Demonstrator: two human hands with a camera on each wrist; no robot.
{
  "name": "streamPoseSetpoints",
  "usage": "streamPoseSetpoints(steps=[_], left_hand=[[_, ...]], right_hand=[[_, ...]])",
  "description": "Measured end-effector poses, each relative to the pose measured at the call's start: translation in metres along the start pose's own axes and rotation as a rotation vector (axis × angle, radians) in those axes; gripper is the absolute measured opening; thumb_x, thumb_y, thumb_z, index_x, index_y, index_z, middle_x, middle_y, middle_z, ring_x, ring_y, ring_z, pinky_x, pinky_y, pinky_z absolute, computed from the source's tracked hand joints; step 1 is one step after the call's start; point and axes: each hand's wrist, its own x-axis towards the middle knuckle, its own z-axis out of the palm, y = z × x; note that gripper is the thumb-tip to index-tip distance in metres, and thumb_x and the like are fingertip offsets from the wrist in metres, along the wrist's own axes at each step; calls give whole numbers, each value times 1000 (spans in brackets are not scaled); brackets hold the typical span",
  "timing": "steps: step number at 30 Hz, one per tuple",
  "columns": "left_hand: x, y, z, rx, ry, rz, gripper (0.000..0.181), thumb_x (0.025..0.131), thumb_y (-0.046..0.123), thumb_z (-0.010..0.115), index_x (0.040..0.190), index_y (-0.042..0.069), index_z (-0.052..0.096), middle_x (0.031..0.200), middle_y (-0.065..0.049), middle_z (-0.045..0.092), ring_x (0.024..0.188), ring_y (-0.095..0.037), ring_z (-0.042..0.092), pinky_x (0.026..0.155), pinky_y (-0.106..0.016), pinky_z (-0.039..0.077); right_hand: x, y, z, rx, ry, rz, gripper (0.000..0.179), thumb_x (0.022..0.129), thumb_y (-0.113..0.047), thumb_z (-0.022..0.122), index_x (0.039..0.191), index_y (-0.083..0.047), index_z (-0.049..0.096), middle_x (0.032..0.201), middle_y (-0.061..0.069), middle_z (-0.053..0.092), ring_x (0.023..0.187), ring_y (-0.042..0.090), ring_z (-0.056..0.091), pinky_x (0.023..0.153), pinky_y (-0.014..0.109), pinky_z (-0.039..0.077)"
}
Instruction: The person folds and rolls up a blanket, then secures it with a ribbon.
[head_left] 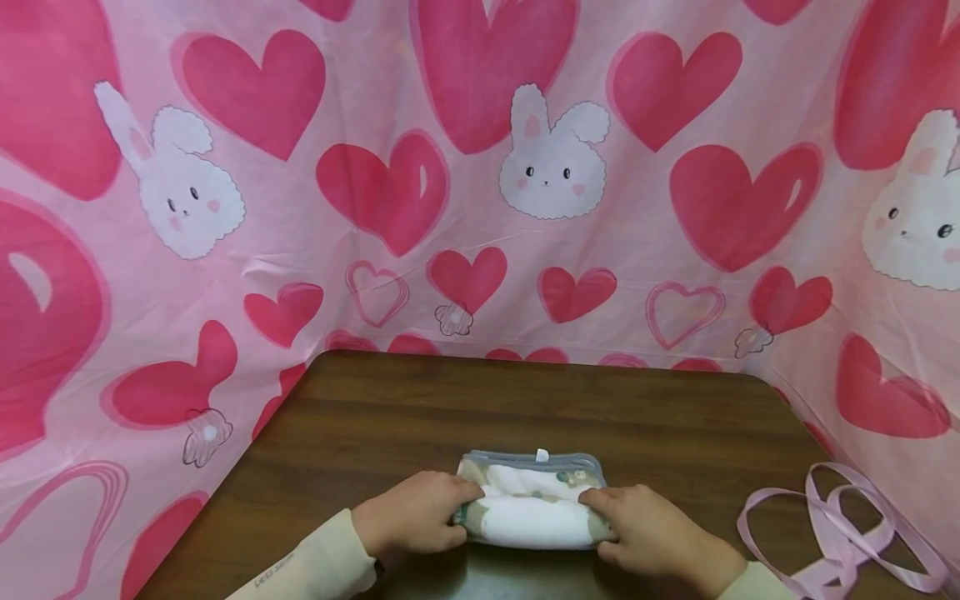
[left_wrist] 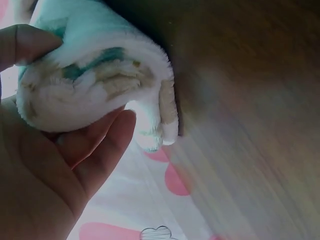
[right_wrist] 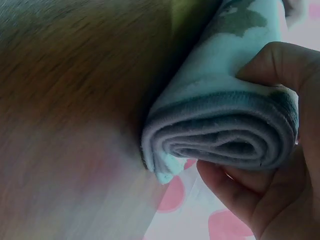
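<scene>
A fleece blanket (head_left: 536, 523), white with beige and green patches, lies partly rolled up on the brown table (head_left: 390, 425). Its far part has grey edging and a small white tag. My left hand (head_left: 420, 510) grips the roll's left end, thumb on top and fingers underneath. At the other end my right hand (head_left: 652, 529) holds it the same way. In the right wrist view the end of the blanket (right_wrist: 220, 135) shows grey layers wound in a spiral. The left wrist view shows soft white and beige folds of the blanket (left_wrist: 90, 90) between thumb and fingers.
A looped pink ribbon (head_left: 832, 533) lies at the table's right edge, beyond my right hand. Around the table's back and sides hangs a pink cloth (head_left: 517, 233) printed with hearts and rabbits.
</scene>
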Motion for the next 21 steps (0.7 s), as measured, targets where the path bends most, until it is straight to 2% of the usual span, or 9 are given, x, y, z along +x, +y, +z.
streamPoseSetpoints(steps=[5, 8, 17, 21], left_hand=[[0, -2, 0, -134, -13, 7, 25, 81, 18, 68, 105, 23, 63, 87, 20, 55, 68, 1, 47, 60, -17, 40], [-1, -3, 0, -205, -39, 11, 26, 83, 18, 66, 107, 24, 63, 87, 19, 54, 65, 2, 46, 56, -16, 40], [-4, 0, -5, -368, -119, -2, 18, 85, 15, 62, 101, 23, 61, 77, 17, 54, 56, 2, 42, 47, -17, 39], [-4, 0, -6, -380, -129, 4, 17, 84, 14, 62, 99, 22, 60, 74, 16, 52, 55, 3, 41, 46, -17, 38]], right_hand=[[1, -1, -6, 146, -87, 101, 44, 70, -21, 77, 112, -17, 65, 92, -16, 62, 70, -2, 49, 58, 23, 42], [1, -2, -9, 218, -120, 132, 42, 71, -21, 77, 112, -19, 65, 92, -18, 61, 69, -1, 48, 56, 22, 40], [1, 0, -15, 405, -205, 91, 42, 71, -13, 73, 110, -25, 64, 85, -22, 58, 61, -4, 46, 49, 19, 39], [2, 1, -15, 427, -219, 78, 43, 71, -12, 73, 111, -25, 65, 86, -21, 59, 62, -4, 47, 50, 19, 40]])
